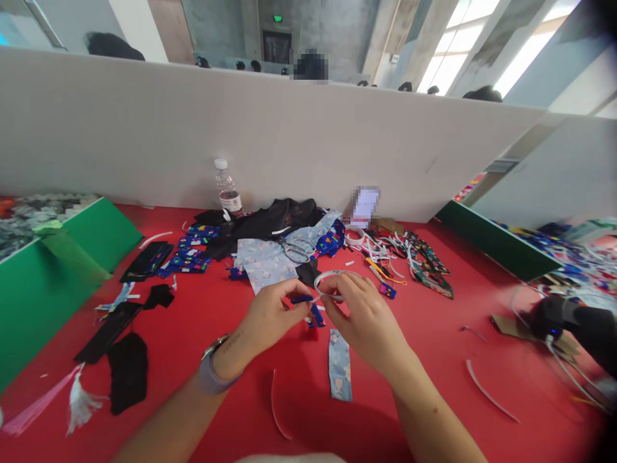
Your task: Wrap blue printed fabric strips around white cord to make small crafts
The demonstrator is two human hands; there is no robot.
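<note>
Inspecting the centre of the red worktop (482, 321), we find both hands raised just above it and meeting over a thin white hoop band (332, 275). Our left hand (270, 316) is pinched shut on a small strip of blue patterned fabric (303, 299), which sits at the band's near edge. Our right hand (361, 316) is closed on the band itself, fingers curled round its right and lower arc.

The band's open loop rises away from us, behind the fingertips, with its long axis running roughly left to right across the two hands. The blue strip lies between the hands, touching or very nearly touching the band; the right hand is the nearer to the band, the left the nearer to the strip. We cannot tell whether the strip is already wound about the band, since the fingers cover the contact point.

Directly below the hands lies a pale blue printed strip (340, 365), flat on the worktop, lengthwise towards us. Scissors (295, 249) rest on a pale blue cloth (270, 260) just beyond the hands. A water bottle (228, 188) stands upright against the white partition (144, 128). Loose white strips (489, 391) lie well apart to the right. A dark object at the far right edge is cut off and hard to make out.
</note>
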